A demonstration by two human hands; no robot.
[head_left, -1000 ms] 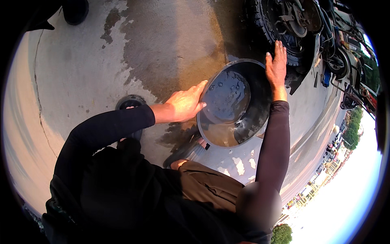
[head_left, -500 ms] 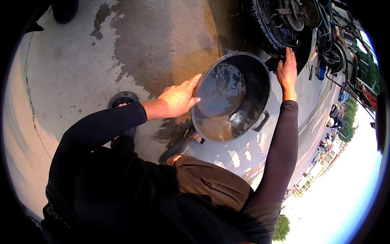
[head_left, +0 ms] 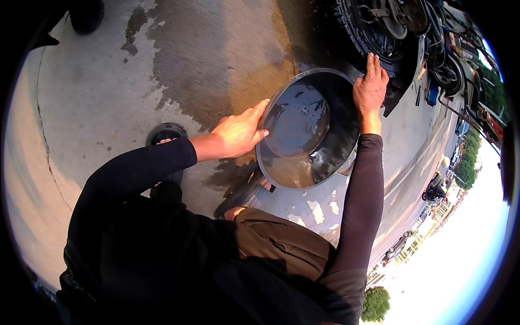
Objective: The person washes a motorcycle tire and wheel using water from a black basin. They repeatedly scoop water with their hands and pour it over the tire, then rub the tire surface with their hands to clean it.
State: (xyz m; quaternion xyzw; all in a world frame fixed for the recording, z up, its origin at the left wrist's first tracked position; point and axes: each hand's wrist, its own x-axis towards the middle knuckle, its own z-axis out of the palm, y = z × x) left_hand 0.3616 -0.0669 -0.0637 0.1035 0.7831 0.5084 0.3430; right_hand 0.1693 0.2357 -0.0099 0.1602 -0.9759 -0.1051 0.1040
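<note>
A round black basin (head_left: 301, 172) with dark, shiny water in its bottom stands tilted in front of me. My left hand (head_left: 242, 130) is closed on its left rim, thumb over the edge and fingers along the outer side. My right hand (head_left: 370, 92) reaches past the basin's right side, fingers stretched out and close together. Its fingertips lie at the tyre (head_left: 351, 38) of a motorbike wheel at the upper right, and seem to touch it. Nothing shows in the right hand, though its palm is hidden.
Wet patches (head_left: 189, 59) spread over the concrete ground. My sandalled foot (head_left: 165, 132) stands left of the basin. Another dark shoe (head_left: 86, 15) is at the top left. More motorbike parts (head_left: 447, 76) crowd the right side, with a street beyond.
My right hand has moved left along the tyre, nearer to the basin's rim. The left hand keeps its hold on the basin, which has hardly shifted.
</note>
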